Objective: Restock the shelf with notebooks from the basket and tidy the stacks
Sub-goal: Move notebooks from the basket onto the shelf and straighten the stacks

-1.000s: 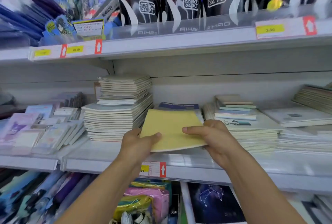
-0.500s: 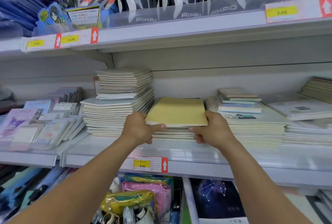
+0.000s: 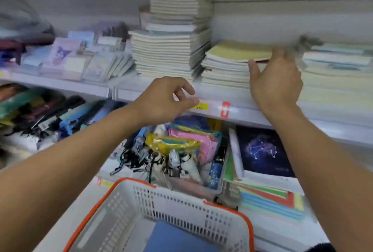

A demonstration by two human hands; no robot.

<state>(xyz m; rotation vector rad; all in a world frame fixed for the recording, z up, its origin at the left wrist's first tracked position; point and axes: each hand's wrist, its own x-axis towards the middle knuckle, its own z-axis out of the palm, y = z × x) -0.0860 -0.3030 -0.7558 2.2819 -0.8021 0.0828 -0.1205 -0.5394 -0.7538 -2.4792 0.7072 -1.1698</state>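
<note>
Above the middle stack [image 3: 226,70], topped by a yellow notebook [image 3: 236,51], open air reaches up to the back wall, so a hand can come in from the front and from above there. The tall stack [image 3: 169,49] walls off its left side, standing just beside it, and another pile [image 3: 335,59] closes the right. The right hand [image 3: 275,82] rests against the middle stack's front right corner, covering that edge. The left hand [image 3: 163,100] hangs in front of the shelf lip [image 3: 252,110], holding nothing. Below, the basket [image 3: 181,195] stands open at the top, a blue notebook [image 3: 177,237] flat inside it.
</note>
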